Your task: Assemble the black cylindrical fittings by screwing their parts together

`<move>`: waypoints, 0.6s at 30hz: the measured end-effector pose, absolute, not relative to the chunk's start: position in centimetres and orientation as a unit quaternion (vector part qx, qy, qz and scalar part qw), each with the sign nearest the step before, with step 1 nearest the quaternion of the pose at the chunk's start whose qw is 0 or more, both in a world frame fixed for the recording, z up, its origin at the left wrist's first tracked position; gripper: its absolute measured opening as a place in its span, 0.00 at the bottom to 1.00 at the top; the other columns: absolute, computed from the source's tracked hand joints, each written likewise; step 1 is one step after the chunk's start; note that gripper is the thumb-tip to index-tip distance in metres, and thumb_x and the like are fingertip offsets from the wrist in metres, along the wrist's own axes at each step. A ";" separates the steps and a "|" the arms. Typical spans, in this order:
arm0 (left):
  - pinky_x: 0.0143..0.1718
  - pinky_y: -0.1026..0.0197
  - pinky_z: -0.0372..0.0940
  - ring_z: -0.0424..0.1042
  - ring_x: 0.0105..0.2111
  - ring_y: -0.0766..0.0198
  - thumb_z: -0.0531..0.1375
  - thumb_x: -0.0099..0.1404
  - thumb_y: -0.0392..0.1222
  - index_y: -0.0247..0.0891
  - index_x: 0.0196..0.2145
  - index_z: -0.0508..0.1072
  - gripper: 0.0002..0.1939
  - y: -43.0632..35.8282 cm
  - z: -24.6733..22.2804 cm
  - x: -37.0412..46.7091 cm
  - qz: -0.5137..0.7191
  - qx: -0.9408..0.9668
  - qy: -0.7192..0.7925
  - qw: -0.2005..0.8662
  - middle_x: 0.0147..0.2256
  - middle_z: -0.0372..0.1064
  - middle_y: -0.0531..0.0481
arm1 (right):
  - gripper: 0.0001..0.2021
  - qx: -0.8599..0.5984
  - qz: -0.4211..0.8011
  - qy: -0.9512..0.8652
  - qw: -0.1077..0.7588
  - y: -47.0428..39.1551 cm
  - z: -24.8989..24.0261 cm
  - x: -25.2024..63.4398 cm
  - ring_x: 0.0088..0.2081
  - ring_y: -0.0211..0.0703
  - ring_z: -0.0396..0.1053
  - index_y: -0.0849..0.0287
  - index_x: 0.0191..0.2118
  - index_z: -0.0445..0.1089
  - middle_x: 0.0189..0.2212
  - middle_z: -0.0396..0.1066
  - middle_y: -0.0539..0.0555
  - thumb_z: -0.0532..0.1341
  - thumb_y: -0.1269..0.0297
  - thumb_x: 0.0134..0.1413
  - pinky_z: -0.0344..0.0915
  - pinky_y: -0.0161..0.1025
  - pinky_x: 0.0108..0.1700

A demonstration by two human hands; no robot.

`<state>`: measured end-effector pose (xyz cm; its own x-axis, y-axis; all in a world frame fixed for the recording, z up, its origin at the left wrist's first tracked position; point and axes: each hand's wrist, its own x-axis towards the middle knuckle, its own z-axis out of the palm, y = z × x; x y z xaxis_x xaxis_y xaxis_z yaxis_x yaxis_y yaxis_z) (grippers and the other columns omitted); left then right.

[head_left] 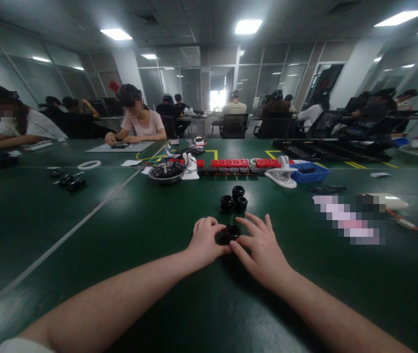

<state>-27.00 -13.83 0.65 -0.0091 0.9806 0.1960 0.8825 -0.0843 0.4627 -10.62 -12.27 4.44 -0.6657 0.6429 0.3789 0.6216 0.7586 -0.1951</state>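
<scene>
A black hollow cylindrical fitting with an open round top is between my two hands on the green table. My left hand curls around its left side, fingers behind and thumb in front. On the right edge, the thumb and index finger of my right hand pinch it, while the other fingers stretch out away from it. Just beyond my hands stand three similar black fittings with ribbed collars: a left one, a right one and a rear one.
Farther back are a metal bowl of dark parts, red sockets in a row, a white clip base and a blue bin. Black parts lie to the left. A person works across the table.
</scene>
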 end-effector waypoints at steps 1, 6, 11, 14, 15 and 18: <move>0.44 0.54 0.53 0.56 0.40 0.57 0.60 0.45 0.56 0.44 0.39 0.69 0.23 -13.8 0.6 -27.0 0.240 0.697 0.668 0.103 0.37 0.57 0.50 | 0.16 -0.352 0.020 -0.910 0.215 -12.2 4.4 -10.6 0.54 0.52 0.49 0.55 0.26 0.72 0.47 0.62 0.55 0.50 0.58 0.54 0.36 0.61 0.54; 0.43 0.54 0.53 0.56 0.41 0.56 0.59 0.45 0.60 0.44 0.39 0.69 0.26 -13.8 0.6 -27.1 0.245 0.696 0.667 0.102 0.38 0.57 0.49 | 0.18 -0.379 -0.002 -0.902 0.207 -11.7 4.4 -10.4 0.52 0.52 0.52 0.56 0.24 0.72 0.45 0.64 0.55 0.48 0.57 0.54 0.39 0.60 0.54; 0.43 0.54 0.54 0.56 0.40 0.56 0.60 0.44 0.59 0.43 0.38 0.70 0.25 -13.9 0.7 -27.0 0.244 0.698 0.666 0.093 0.37 0.58 0.49 | 0.19 -0.398 -0.030 -0.894 0.203 -11.2 4.2 -10.6 0.49 0.51 0.56 0.58 0.24 0.70 0.42 0.66 0.56 0.48 0.54 0.54 0.42 0.58 0.53; 0.42 0.55 0.54 0.56 0.39 0.57 0.59 0.44 0.59 0.43 0.38 0.69 0.25 -13.9 0.7 -26.9 0.246 0.701 0.664 0.084 0.37 0.58 0.49 | 0.19 -0.409 -0.037 -0.891 0.194 -11.0 4.0 -10.9 0.45 0.49 0.58 0.59 0.28 0.70 0.39 0.66 0.58 0.48 0.52 0.53 0.47 0.54 0.51; 0.42 0.55 0.54 0.57 0.39 0.57 0.59 0.45 0.59 0.43 0.38 0.69 0.24 -13.9 0.7 -26.9 0.246 0.702 0.664 0.081 0.36 0.58 0.49 | 0.19 -0.411 -0.037 -0.891 0.190 -10.9 4.0 -11.0 0.44 0.48 0.59 0.60 0.29 0.69 0.38 0.66 0.58 0.48 0.52 0.53 0.49 0.52 0.50; 0.43 0.55 0.53 0.57 0.39 0.58 0.59 0.45 0.58 0.43 0.37 0.70 0.24 -13.8 0.6 -26.8 0.247 0.703 0.663 0.075 0.36 0.58 0.49 | 0.21 -0.414 -0.029 -0.892 0.178 -10.7 3.8 -11.3 0.39 0.47 0.60 0.62 0.32 0.68 0.35 0.67 0.58 0.47 0.50 0.53 0.56 0.47 0.45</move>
